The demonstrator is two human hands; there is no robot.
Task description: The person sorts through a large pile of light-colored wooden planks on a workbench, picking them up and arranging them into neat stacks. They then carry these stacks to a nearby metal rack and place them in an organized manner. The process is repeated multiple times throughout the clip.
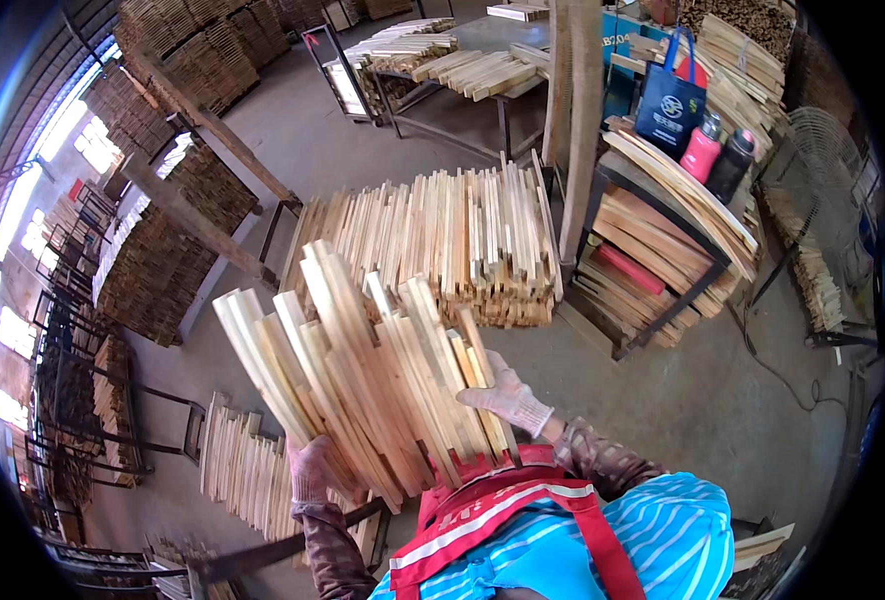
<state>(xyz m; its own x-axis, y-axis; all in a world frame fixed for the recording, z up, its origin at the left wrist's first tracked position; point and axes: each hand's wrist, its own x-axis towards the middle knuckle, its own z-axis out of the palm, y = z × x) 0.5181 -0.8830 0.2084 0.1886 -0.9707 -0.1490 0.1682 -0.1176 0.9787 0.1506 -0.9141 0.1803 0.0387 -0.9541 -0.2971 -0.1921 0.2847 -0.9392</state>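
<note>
A big bundle of pale wooden strips (363, 370) rests against the front of my red apron, its far ends uneven and tilted up and away. My left hand (313, 468), in a pinkish work glove, is closed on the bundle's lower left side. On its right side my right hand (511, 396), gloved the same way, presses against the outer strips with the thumb over them. The left fingertips are hidden behind the wood. Just beyond the bundle lies a wide stack of similar strips (443, 230).
A metal rack of boards (653, 240) stands right, bearing a dark blue bag (671, 105), a pink bottle (702, 148) and a black bottle (732, 165). A wooden post (575, 130) rises beside it. More strips (248, 465) lie low at left. A cable (763, 365) runs along the floor.
</note>
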